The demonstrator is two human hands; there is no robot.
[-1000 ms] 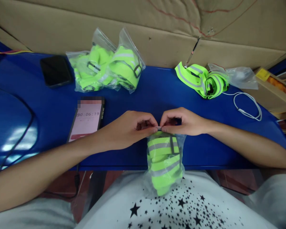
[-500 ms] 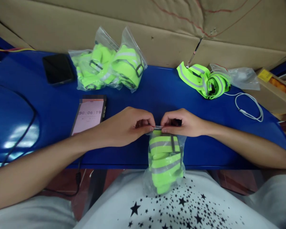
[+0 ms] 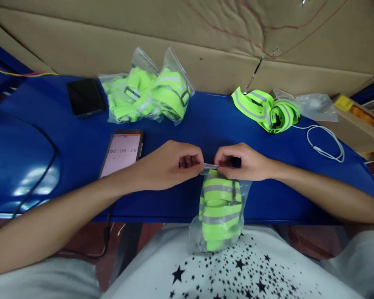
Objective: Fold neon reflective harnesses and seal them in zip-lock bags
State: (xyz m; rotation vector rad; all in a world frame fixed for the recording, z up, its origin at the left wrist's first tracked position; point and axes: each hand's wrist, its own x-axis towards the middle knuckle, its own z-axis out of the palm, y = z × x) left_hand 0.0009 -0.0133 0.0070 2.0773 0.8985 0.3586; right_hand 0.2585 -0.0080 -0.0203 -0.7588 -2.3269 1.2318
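Note:
A clear zip bag (image 3: 195,238) hangs at the table's front edge, its lower end in front of the white shirt. Inside it lies a folded neon-yellow reflective strap (image 3: 221,207) with grey stripes and a dark buckle. My left hand (image 3: 177,166) pinches the left end of the bag's top edge between thumb and fingers. Farther right along the same edge, my right hand (image 3: 241,162) pinches it too. A short stretch of the zip strip shows between the two hands. The fingertips hide the rest of it.
Bagged neon straps (image 3: 143,93) lie at the back left, beside a black flat device (image 3: 84,96). A phone (image 3: 121,151) showing a timer rests near my left forearm. At the back right are a loose reflective strap (image 3: 268,110), an empty plastic bag (image 3: 319,107), a white cable (image 3: 326,143) and a cardboard box (image 3: 360,124).
My right hand has shifted slightly right along the bag's top edge, so the gap between the hands is wider. The bag sits a little farther right. The camera view has moved slightly.

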